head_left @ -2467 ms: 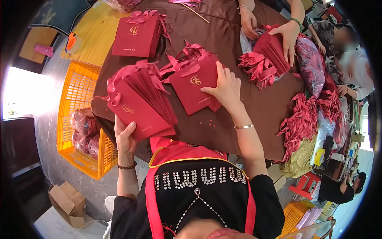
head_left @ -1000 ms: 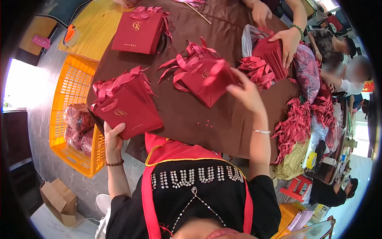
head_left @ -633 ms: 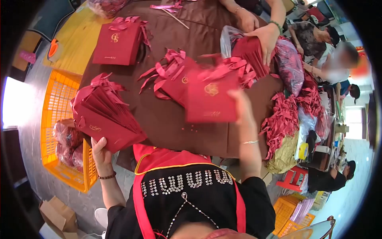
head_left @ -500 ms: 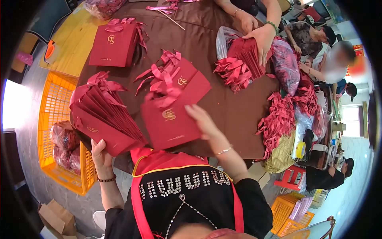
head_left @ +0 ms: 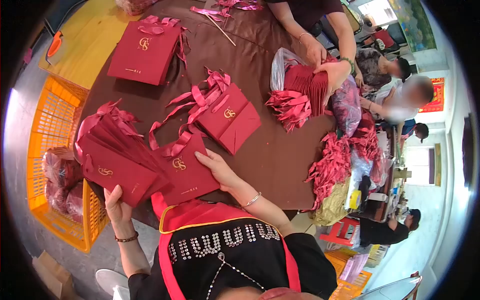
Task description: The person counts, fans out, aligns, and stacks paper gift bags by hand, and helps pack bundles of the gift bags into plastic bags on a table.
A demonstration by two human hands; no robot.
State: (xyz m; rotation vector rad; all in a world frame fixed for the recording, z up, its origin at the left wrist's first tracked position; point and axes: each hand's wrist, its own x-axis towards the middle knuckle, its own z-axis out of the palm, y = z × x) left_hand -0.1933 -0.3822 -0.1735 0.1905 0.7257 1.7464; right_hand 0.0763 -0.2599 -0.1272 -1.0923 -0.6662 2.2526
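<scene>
My left hand (head_left: 116, 204) grips the lower edge of a fanned stack of red paper gift bags (head_left: 117, 172) with gold lettering and ribbon handles. In my right hand (head_left: 218, 169) is a single red gift bag (head_left: 186, 172), held by its right edge, thumb on the front. The left part of this bag meets the right side of the stack. Just beyond it, another small pile of red gift bags (head_left: 231, 116) lies on the brown-covered table (head_left: 280, 165), ribbons pointing to the upper left.
More red bags (head_left: 145, 52) stand at the far left. Across the table, a co-worker's hands (head_left: 332, 70) handle a bundle of bags (head_left: 306, 87). Ribbon heaps (head_left: 330, 162) lie on the right. A yellow crate (head_left: 52, 117) with wrapped bundles stands left of the table.
My right hand has moved left and toward me, bringing its bag against the stack. The stack in my left hand has shifted slightly left. The camera view has turned a little.
</scene>
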